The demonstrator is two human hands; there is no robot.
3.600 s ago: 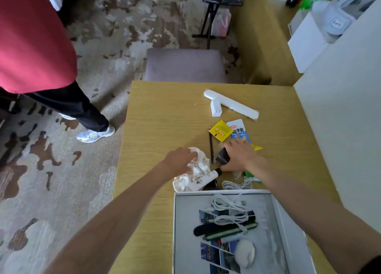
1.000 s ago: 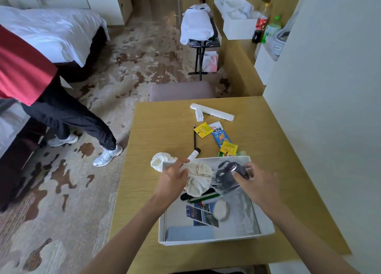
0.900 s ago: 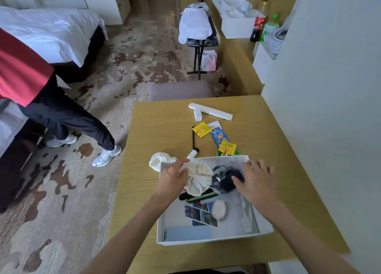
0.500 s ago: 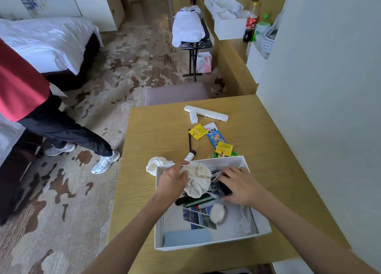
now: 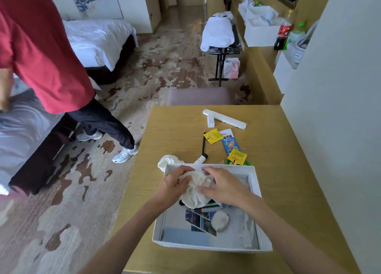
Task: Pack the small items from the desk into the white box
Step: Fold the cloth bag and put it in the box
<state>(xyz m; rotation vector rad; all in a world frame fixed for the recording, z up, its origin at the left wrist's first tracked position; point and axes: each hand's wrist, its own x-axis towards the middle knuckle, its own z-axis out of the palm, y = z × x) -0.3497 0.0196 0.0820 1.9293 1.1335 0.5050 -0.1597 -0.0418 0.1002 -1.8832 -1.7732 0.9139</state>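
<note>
The white box (image 5: 255, 186) stands on the wooden desk (image 5: 175, 129) right in front of me. Over its far left part I hold a crumpled white cloth (image 5: 195, 191). My left hand (image 5: 173, 186) grips its left side and my right hand (image 5: 221, 186) presses on its right side. Inside the box lie a round white pad (image 5: 220, 220), picture cards (image 5: 199, 220) and pens partly hidden under the cloth. Beyond the box lie a white tube (image 5: 201, 159), a black pencil (image 5: 203, 142), two yellow sachets (image 5: 212, 136), a blue snack packet (image 5: 229, 141) and another white cloth (image 5: 168, 162).
A long white bar (image 5: 225, 119) with a small white plug (image 5: 210, 122) lies at the desk's far side. A white wall (image 5: 334, 108) borders the desk on the right. A stool (image 5: 200, 96) stands behind the desk. A person in a red shirt (image 5: 41, 53) stands at the left by a bed (image 5: 97, 38).
My right hand put the dark bundle down in the box and moved left onto the white cloth. My left hand has kept its hold on the cloth.
</note>
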